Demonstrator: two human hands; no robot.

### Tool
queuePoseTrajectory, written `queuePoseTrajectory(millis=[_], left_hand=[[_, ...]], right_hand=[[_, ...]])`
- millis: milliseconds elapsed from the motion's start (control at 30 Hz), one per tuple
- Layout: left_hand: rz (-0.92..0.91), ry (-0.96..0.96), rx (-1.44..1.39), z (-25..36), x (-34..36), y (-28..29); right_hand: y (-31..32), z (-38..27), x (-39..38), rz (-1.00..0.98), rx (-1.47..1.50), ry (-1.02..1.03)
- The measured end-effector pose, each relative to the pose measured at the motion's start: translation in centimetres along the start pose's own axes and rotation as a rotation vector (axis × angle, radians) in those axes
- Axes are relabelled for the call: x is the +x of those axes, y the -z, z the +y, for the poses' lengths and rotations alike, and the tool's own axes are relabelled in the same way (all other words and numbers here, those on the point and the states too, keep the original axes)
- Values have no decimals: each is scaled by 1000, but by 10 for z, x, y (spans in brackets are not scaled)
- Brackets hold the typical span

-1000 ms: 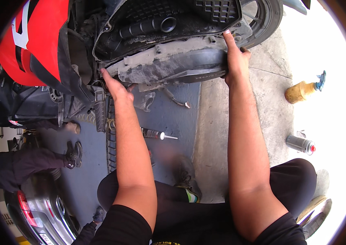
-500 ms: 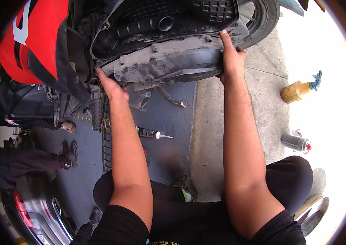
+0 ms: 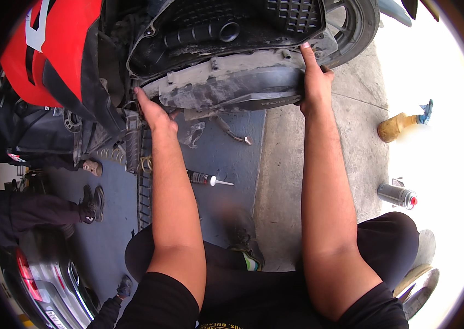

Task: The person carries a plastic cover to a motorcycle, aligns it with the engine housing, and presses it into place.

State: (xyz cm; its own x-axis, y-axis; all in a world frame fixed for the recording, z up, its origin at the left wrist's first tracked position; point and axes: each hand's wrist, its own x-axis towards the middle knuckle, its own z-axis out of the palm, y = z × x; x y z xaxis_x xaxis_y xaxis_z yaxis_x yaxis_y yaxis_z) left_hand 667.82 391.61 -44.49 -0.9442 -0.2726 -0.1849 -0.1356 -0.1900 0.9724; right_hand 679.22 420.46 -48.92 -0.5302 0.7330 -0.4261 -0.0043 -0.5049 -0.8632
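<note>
A long, dusty grey scooter transmission cover [image 3: 215, 90] lies against the scooter's lower side, below an open black air filter housing [image 3: 199, 38]. My left hand [image 3: 157, 116] grips its left end, thumb up along the edge and fingers mostly hidden behind it. At the opposite end, my right hand [image 3: 317, 82] is closed round the cover, thumb pressed on its upper rim near the rear wheel [image 3: 361, 33]. Both arms are stretched out. Whether the cover is fastened or loose cannot be seen.
A red body panel [image 3: 62, 60] hangs at upper left. On the floor lie a black tube with a white nozzle [image 3: 204, 178], a spray can [image 3: 396, 195] and a yellowish bottle [image 3: 392, 129]. Another person's legs [image 3: 35, 214] and a silver car [image 3: 56, 279] are at left.
In the picture, the scooter, cover and both hands sit slightly farther right and the red panel a little higher, mostly as if the view shifted. Both hands keep their hold.
</note>
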Motion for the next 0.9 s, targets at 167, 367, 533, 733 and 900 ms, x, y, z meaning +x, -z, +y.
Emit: queuePoseTrajectory(millis=[167, 367, 533, 733, 900], left_hand=[[10, 7, 13, -1, -7, -6], [11, 1, 45, 3, -2, 2], [29, 22, 23, -2, 3, -2], [82, 8, 46, -3, 3, 3], [79, 121, 72, -1, 16, 8]], right_hand=[[2, 0, 1, 5, -5, 10], [-1, -4, -6, -38, 123, -58], [15, 15, 22, -145, 203, -120], [16, 24, -29, -145, 280, -70], [4, 32, -41, -165, 227, 65]])
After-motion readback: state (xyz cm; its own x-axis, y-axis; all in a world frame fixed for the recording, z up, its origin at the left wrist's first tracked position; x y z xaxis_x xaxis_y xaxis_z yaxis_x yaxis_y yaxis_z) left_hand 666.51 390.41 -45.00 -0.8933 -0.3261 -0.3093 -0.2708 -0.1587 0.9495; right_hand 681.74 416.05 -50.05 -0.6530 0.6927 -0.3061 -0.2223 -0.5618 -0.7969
